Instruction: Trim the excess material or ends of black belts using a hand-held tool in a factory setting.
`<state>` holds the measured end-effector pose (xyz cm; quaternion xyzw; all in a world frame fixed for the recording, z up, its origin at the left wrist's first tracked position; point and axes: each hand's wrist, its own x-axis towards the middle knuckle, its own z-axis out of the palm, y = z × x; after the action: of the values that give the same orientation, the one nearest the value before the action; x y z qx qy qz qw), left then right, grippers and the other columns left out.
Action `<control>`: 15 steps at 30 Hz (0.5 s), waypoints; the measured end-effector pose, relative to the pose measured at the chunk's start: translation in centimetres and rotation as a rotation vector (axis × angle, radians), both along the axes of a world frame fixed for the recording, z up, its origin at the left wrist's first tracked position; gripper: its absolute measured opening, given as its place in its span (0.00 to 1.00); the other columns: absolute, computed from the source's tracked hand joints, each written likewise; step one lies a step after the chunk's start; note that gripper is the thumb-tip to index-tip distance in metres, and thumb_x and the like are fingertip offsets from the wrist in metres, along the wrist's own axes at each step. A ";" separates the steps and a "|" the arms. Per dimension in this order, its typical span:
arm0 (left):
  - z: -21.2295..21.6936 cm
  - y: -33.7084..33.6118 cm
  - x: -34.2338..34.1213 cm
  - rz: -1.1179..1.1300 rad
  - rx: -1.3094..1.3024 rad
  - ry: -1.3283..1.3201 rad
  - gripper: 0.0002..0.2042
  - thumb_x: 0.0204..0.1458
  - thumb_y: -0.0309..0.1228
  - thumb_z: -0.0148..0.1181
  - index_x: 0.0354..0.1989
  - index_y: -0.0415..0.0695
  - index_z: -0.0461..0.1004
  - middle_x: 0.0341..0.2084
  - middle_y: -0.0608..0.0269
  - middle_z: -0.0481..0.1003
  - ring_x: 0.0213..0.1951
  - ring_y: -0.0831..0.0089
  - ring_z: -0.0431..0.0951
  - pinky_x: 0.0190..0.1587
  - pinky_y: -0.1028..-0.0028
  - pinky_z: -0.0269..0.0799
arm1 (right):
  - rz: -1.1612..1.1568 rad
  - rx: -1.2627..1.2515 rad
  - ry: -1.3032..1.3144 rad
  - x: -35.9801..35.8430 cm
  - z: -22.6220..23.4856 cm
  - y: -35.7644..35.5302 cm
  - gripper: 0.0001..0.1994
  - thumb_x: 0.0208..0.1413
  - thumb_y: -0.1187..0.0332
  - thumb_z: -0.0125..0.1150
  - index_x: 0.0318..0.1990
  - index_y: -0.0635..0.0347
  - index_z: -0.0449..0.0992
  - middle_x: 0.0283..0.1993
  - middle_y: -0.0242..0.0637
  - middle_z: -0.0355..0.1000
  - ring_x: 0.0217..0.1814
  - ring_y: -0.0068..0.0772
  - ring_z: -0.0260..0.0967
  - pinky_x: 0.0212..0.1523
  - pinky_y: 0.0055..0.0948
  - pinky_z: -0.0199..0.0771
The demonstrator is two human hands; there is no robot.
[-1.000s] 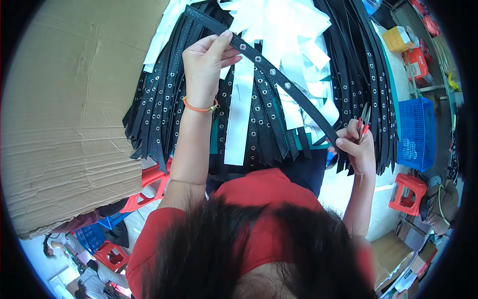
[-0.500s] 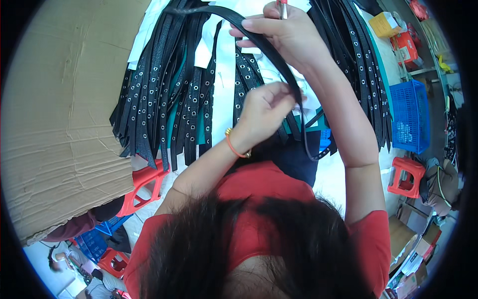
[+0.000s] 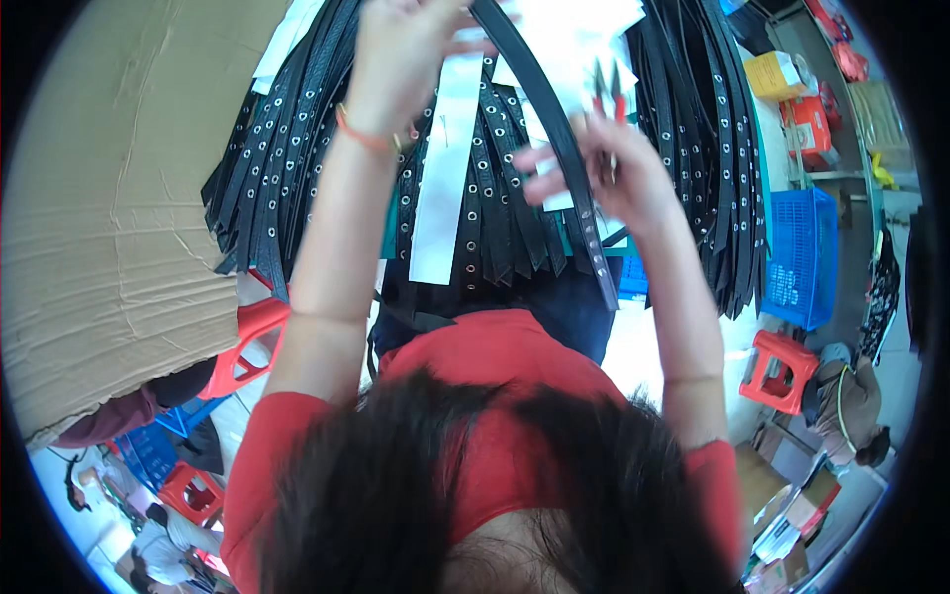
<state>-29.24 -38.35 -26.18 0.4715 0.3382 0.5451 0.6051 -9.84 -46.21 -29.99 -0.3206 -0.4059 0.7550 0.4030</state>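
Black belt (image 3: 554, 139) runs diag. from top centre down to mid-right of frame, its lower end hanging free by the dark blue cloth. Its upper end is cut off by the top rim, so you can't see where it stops. Your left hand (image 3: 401, 49), top centre, is closed around the belt's upper part; fingertips partly out of frame. Your right hand (image 3: 604, 173), upper right of centre, sits just right of the belt, fingers spread & blurred, thumb side touching the strap; it also pinches small red-handled snips (image 3: 606, 94), blades pointing up. Can't tell how firmly it presses the belt.

Behind both hands: a heap of black eyelet belts (image 3: 287, 148) fanned across the top, w/ white paper strips (image 3: 440, 178) lying among them, tall & narrow. Big brown cardboard sheet (image 3: 109, 198) fills the left. Right edge: blue plastic crate (image 3: 797, 257), yellow box (image 3: 772, 74) above it, red stool (image 3: 782, 366) below.
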 end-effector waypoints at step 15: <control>1.1 12.2 -5.8 -0.502 -0.259 -0.528 0.12 0.57 0.30 0.45 0.42 0.34 0.66 0.39 0.51 0.72 0.40 0.63 0.74 0.40 0.69 0.73 | -0.161 -0.262 0.459 2.3 -2.0 -7.0 0.09 0.31 0.86 0.41 0.22 0.60 0.57 0.58 0.76 0.47 0.59 0.70 0.52 0.51 0.62 0.62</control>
<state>-35.04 -26.14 -25.08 0.3029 0.1109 0.4355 0.8404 -7.52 -53.21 -32.00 -0.2219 -0.1762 0.8193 0.4985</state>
